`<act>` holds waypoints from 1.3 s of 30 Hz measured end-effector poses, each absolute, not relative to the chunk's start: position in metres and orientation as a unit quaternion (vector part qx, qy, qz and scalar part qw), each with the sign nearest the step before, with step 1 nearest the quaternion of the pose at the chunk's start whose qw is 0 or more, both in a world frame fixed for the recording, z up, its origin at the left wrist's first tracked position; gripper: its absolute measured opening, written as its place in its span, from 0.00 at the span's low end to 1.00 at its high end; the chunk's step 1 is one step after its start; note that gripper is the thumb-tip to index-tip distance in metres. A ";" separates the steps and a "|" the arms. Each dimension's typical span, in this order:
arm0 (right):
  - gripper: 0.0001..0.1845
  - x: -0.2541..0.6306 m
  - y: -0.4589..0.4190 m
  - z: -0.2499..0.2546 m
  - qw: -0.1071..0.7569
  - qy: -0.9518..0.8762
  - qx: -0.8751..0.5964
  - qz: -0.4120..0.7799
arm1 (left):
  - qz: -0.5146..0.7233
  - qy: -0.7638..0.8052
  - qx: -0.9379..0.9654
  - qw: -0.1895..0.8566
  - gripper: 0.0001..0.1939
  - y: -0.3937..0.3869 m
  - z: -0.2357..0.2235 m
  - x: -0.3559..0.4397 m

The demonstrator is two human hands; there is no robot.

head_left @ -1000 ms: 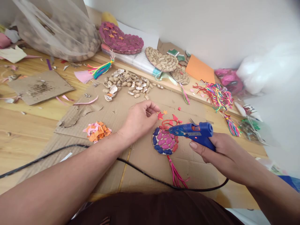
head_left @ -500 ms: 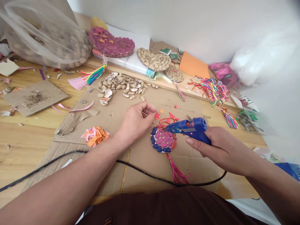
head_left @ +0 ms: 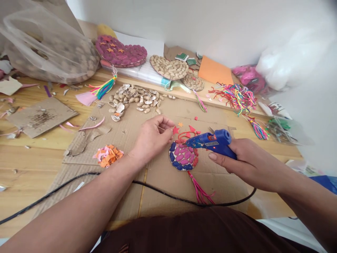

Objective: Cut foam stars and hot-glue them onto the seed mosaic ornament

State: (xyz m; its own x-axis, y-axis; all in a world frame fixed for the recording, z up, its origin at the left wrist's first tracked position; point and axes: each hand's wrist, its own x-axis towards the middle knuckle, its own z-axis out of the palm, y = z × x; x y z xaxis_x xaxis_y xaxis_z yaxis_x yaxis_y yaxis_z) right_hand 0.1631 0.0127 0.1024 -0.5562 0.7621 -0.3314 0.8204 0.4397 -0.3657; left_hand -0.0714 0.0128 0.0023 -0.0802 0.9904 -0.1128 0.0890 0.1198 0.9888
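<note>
Gripping one glue gun (head_left: 214,142) in my right hand (head_left: 247,163), I hold its nozzle (head_left: 190,143) at the top edge of one disc (head_left: 184,157), which lies on the cardboard (head_left: 168,177) between my hands. My left hand (head_left: 152,138) has thumb and fingers drawn together; whether they pinch anything, I cannot tell. Near them lie one red star (head_left: 175,130) and one orange star (head_left: 180,124). Farther back are two hearts (head_left: 121,54).

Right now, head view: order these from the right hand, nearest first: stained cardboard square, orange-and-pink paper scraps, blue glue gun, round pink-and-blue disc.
From the right hand:
1. Blue glue gun: in its grip.
2. Round pink-and-blue disc: just left, below the nozzle.
3. Orange-and-pink paper scraps: farther left, past the left forearm.
4. Stained cardboard square: far left.
</note>
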 end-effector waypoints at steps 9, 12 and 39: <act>0.25 0.157 0.014 0.106 0.064 0.844 0.470 -0.250 | 0.467 0.562 0.469 0.496 0.06 0.012 0.004 -0.070; 0.26 0.158 0.014 0.106 0.071 0.844 0.472 -0.245 | 0.466 0.560 0.469 0.500 0.07 0.013 0.003 -0.070; 0.29 0.158 0.013 0.104 0.091 0.858 0.464 -0.199 | 0.450 0.528 0.536 0.481 0.07 0.012 -0.013 -0.069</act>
